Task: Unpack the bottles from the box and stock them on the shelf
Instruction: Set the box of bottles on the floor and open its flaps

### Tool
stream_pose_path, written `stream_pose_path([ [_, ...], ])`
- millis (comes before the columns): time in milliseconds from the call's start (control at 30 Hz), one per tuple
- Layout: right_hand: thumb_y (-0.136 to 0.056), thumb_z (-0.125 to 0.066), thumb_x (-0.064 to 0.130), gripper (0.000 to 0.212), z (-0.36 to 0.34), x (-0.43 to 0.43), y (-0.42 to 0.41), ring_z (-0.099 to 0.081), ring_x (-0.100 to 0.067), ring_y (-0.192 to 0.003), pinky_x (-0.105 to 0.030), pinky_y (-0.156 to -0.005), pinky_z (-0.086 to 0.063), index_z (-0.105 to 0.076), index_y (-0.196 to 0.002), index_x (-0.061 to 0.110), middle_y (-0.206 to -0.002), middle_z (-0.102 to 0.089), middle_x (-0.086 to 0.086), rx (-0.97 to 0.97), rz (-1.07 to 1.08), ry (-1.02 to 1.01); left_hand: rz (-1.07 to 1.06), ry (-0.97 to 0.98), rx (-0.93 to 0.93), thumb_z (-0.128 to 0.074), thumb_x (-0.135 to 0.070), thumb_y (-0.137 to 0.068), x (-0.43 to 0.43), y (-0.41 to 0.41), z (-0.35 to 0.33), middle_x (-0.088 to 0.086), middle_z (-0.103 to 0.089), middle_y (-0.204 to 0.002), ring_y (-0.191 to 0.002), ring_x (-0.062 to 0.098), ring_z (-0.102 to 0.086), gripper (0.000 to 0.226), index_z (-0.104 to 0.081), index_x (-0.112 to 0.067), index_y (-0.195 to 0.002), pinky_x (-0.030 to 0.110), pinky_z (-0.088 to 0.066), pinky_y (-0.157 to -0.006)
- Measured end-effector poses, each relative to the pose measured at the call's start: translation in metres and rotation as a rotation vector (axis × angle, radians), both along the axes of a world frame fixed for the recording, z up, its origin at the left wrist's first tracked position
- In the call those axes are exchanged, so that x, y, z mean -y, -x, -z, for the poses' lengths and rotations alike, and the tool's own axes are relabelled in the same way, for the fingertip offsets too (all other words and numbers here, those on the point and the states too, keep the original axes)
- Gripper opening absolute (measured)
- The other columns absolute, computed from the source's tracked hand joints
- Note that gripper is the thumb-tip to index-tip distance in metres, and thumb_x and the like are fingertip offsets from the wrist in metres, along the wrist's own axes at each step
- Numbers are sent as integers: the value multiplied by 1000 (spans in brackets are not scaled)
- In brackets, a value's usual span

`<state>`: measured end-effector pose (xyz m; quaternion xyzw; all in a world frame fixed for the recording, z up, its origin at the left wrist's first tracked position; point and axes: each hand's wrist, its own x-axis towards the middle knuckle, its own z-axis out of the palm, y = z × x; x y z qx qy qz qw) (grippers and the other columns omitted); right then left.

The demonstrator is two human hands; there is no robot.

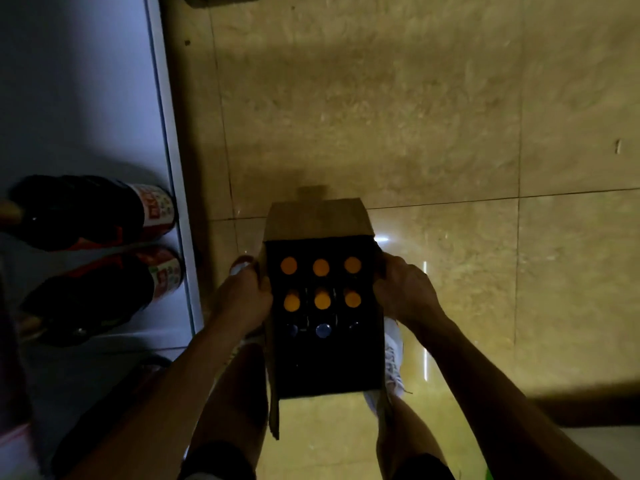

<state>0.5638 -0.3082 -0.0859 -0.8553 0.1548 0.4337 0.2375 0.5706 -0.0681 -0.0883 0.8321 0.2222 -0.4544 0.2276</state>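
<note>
An open cardboard box (317, 218) stands on the floor between my feet. Inside it are several bottles seen from above, with orange caps (321, 267) in the two far rows and blue caps (323, 330) in the row behind them. My left hand (242, 292) grips the box's left wall. My right hand (403, 289) grips the right wall. On the white shelf (104, 98) at the left stand two dark bottles with red and white labels (90, 213).
The floor is glossy yellowish tile (415, 116), dimly lit. The shelf's front edge (173, 150) runs down the left side of the view. My legs and white shoes (393, 355) flank the box. A dark object sits at the top edge.
</note>
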Motion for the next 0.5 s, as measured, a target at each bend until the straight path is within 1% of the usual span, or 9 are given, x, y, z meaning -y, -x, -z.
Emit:
stream_pose_path([
  [67,-99,-46,19,27,-5,-2,-12,-66,-43,-105,-34,-75,-39,-58,-123,15,-115,-71,-17,-5,-8,29,-44,23,11,-50,-20,-105,0,-8,-3,25,-55,-136,-121,40,-55,34,-53,2,-131,33,-41,-91],
  [100,-99,-46,19,28,-8,-3,-21,-66,-43,-105,-34,-75,-39,-57,-125,16,-116,-70,-17,-6,-19,38,-52,36,10,-50,-19,-105,-1,-16,-6,25,-56,-134,-120,40,-56,33,-53,1,-130,32,-39,-89],
  [233,-98,-47,16,27,-15,-6,-61,-67,-41,-100,-34,-73,-40,-58,-123,12,-111,-70,-15,-5,-57,43,-19,49,20,-43,-21,-107,-1,-52,-11,24,-58,-135,-122,41,-56,38,-47,-5,-142,37,-45,-97],
  [333,-98,-45,11,26,-11,-3,-88,-66,-41,-100,-30,-74,-36,-59,-120,7,-112,-67,-18,17,-84,41,-21,24,8,-42,-23,-108,2,-78,-11,23,-54,-142,-125,41,-54,48,-36,-9,-153,37,-45,-98],
  [400,-96,-45,12,29,-10,-1,-101,-66,-41,-102,-30,-73,-35,-60,-121,9,-109,-66,-17,12,-55,24,-19,29,-3,-43,-25,-108,2,-89,-11,25,-57,-136,-121,42,-56,45,-40,-8,-150,38,-45,-94],
  [467,-96,-45,13,27,-7,2,-125,-66,-39,-103,-31,-73,-37,-61,-118,10,-102,-66,-13,3,-66,-18,-56,14,9,-45,-25,-107,6,-106,-10,26,-61,-124,-112,42,-60,40,-47,-7,-143,38,-46,-85],
  [500,-97,-46,14,27,-7,3,-134,-66,-39,-105,-32,-75,-38,-61,-119,11,-104,-67,-13,-14,-67,-22,-70,11,-2,-46,-24,-106,7,-111,-9,27,-63,-118,-107,42,-61,38,-50,-6,-139,38,-45,-81],
])
